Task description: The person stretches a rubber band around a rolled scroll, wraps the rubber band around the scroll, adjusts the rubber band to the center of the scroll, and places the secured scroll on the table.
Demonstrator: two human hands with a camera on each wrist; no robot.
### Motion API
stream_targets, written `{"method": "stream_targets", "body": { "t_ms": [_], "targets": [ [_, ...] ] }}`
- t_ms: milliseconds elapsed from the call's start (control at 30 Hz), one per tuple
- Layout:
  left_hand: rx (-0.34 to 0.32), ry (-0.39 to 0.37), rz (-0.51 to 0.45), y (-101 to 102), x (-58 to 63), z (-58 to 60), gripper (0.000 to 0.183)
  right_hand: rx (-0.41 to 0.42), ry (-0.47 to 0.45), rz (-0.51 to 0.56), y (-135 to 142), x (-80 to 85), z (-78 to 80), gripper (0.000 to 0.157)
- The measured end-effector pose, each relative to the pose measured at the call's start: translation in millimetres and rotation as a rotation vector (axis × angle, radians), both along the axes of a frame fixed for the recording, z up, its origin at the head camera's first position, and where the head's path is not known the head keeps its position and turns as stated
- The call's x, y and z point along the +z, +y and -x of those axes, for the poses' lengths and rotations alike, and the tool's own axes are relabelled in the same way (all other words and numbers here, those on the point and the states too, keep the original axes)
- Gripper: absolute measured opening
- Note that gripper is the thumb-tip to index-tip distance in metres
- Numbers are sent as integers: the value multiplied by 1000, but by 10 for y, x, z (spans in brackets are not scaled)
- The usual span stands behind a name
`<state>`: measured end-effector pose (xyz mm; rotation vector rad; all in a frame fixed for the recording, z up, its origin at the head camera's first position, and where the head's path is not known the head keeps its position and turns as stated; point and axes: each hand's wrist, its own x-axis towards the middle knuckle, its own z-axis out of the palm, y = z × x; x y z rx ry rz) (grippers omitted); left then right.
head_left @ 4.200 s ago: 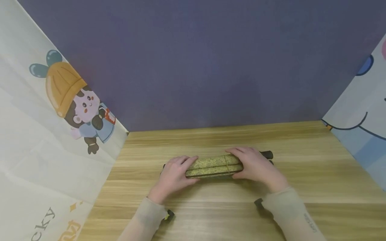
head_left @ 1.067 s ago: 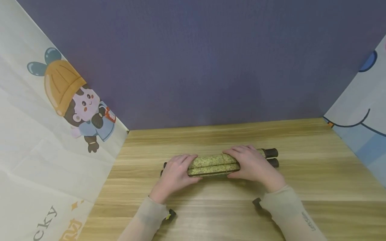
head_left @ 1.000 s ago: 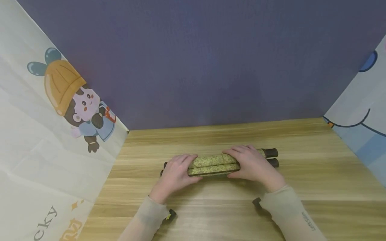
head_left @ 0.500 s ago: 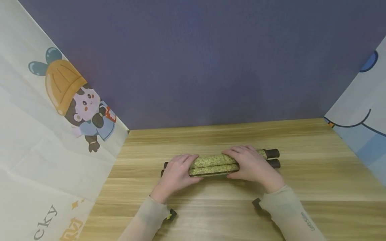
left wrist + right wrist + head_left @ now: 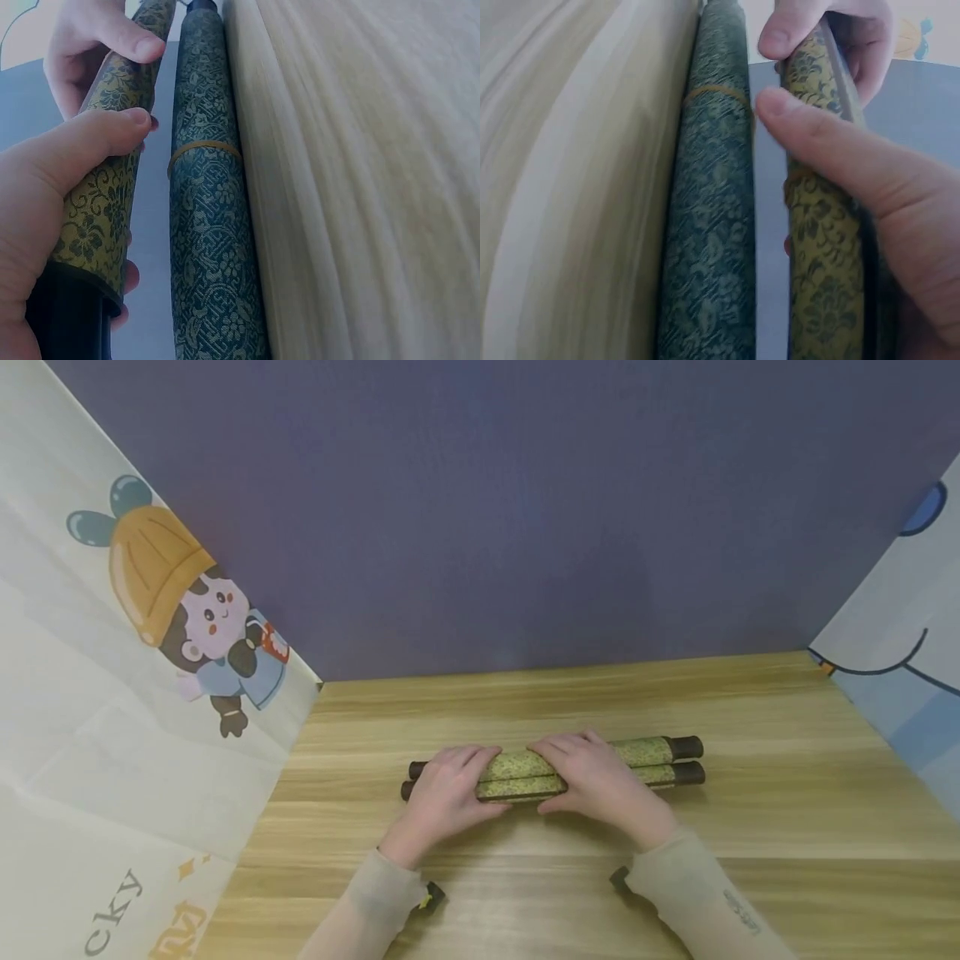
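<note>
Two yellow patterned rolls with dark end knobs, which look like rolled scrolls, lie side by side crosswise in the head view: a rear scroll [image 5: 645, 750] and a front scroll [image 5: 517, 788]. My left hand [image 5: 446, 793] grips them left of the middle, fingers over the back and thumb along the front. On the right, my right hand [image 5: 600, 781] grips them the same way, close to the left one. Both wrist views show a teal brocade scroll [image 5: 214, 247] with a rubber band [image 5: 206, 144], apart from the held yellow scroll [image 5: 825, 277] and lying between it and the tabletop.
The wood-grain table [image 5: 525, 893] ends at a dark blue-grey wall [image 5: 525, 527]. White cartoon-printed sheets flank it, one on the left [image 5: 60, 710] and one on the right [image 5: 930, 627]. Small dark pieces [image 5: 431, 896] sit by the wrists.
My right hand has shifted left along the scrolls, uncovering more of their right ends and covering the band that showed earlier. The scrolls have slid slightly right; my left hand keeps its grip.
</note>
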<state>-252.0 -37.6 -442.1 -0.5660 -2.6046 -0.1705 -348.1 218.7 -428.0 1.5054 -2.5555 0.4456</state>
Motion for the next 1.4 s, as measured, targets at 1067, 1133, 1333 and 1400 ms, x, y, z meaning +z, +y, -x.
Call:
{"method": "stream_targets", "body": {
  "t_ms": [1067,1133,1333,1400],
  "targets": [
    [9,-49,-23,-72,-35,28,87,-36,-107,18,143,27,93,95],
    [6,-47,-21,-76,-36,30,87,-33,-110,21,147,25,96,95],
    [10,-53,-20,-80,-26,25,88,-30,-103,21,145,13,102,96],
    [14,-66,-26,-88,-26,23,89,-32,-105,20,149,8,105,97]
  ]
}}
